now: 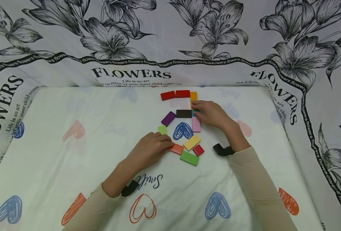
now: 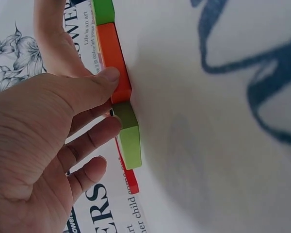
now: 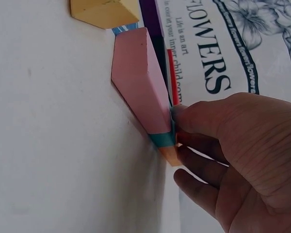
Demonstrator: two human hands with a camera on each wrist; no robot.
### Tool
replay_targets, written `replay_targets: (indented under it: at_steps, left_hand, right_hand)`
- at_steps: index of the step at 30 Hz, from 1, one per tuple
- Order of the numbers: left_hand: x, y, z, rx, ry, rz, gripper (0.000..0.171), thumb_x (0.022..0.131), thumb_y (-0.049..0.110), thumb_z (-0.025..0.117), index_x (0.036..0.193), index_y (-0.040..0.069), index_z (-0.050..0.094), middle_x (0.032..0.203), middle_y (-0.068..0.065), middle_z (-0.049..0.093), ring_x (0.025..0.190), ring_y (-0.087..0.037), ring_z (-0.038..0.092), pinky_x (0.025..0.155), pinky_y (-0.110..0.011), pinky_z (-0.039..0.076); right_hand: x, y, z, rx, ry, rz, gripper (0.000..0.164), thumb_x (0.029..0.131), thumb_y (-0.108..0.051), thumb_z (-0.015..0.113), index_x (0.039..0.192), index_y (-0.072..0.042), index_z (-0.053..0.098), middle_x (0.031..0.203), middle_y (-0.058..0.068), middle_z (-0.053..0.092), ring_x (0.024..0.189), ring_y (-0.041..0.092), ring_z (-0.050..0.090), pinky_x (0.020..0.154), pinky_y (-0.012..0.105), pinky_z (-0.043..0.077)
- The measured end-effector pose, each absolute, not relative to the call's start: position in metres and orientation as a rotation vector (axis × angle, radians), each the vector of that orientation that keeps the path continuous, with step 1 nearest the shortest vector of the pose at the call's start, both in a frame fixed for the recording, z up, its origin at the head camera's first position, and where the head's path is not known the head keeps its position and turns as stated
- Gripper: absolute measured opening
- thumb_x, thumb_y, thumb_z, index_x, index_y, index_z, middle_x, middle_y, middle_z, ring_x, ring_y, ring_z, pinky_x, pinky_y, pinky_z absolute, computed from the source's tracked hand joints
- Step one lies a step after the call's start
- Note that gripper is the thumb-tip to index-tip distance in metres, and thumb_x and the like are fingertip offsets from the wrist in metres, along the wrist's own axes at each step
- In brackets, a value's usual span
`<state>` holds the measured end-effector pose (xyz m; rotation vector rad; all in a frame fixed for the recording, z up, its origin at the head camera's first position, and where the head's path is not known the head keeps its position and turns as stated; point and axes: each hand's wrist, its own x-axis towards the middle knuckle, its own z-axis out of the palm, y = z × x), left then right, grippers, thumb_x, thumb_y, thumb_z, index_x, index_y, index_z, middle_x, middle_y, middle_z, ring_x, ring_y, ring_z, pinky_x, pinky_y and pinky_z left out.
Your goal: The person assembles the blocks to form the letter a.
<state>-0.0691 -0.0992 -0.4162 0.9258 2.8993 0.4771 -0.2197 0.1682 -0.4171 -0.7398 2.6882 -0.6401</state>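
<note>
Small coloured blocks form a bent line on the cloth. My left hand (image 1: 148, 147) holds an orange-red block (image 1: 177, 149), its thumb (image 2: 109, 77) on that block and other fingers by a light green block (image 1: 162, 130). My right hand (image 1: 212, 114) pinches at a small blue block (image 3: 162, 140), which sits between a pink block (image 1: 196, 124) and an amber block (image 1: 193, 95). Its fingers partly cover the blue and amber blocks. A black block (image 1: 183, 114) meets the blue one from the left, and a purple block (image 1: 169, 118) angles off the black one's far end.
Two red blocks (image 1: 183, 93) lie end to end at the top of the shape. Below are a yellow block (image 1: 192, 142), a small red block (image 1: 198, 150) and a green block (image 1: 189, 158). The pale cloth (image 1: 107, 192) carries printed hearts and lettering.
</note>
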Motion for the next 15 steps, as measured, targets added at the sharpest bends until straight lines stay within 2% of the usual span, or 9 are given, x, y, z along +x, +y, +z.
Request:
replay_targets:
  at_steps: [15]
  left_hand:
    - [-0.068, -0.0993, -0.4204, 0.88, 2.905, 0.514, 0.028, 0.098, 0.02, 0.077, 0.126, 0.018, 0.078, 0.124, 0.001, 0.076, 0.117, -0.02, 0.068, 0.103, -0.038, 0.055]
  right_hand:
    - [-0.2199, 0.1672, -0.4159, -0.73, 2.681, -0.632, 0.045, 0.105, -0.02, 0.065, 0.148, -0.008, 0.06, 0.161, 0.007, 0.054, 0.154, 0.034, 0.047, 0.127, 0.053, 0.039]
